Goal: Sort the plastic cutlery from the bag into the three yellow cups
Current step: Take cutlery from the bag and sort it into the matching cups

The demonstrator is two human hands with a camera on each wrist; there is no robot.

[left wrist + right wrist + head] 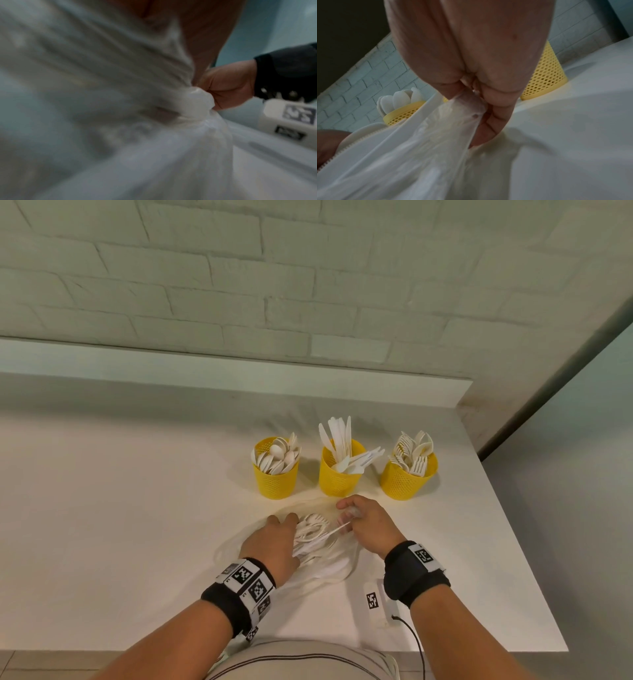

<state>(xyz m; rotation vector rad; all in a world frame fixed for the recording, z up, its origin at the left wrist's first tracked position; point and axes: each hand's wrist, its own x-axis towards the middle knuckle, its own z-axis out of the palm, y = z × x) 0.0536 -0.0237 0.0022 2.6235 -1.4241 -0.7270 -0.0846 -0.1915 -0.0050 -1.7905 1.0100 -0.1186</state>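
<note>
Three yellow mesh cups stand in a row: the left cup (275, 474) holds spoons, the middle cup (337, 477) knives, the right cup (407, 477) forks. In front of them lies the clear plastic bag (318, 546) with white cutlery inside. My left hand (274, 537) lies on the bag's left side, its fingers reaching forward over it and its thumb hidden. My right hand (363, 522) pinches a bunch of the bag's film (465, 106) between thumb and fingers. A serrated white knife (373, 136) runs from that pinch toward the left hand.
A small white device with a black marker (375, 601) and a cable lies near the table's front edge, under my right wrist. The white table (120, 525) ends at the right (534, 559). A low ledge and a brick wall stand behind the cups.
</note>
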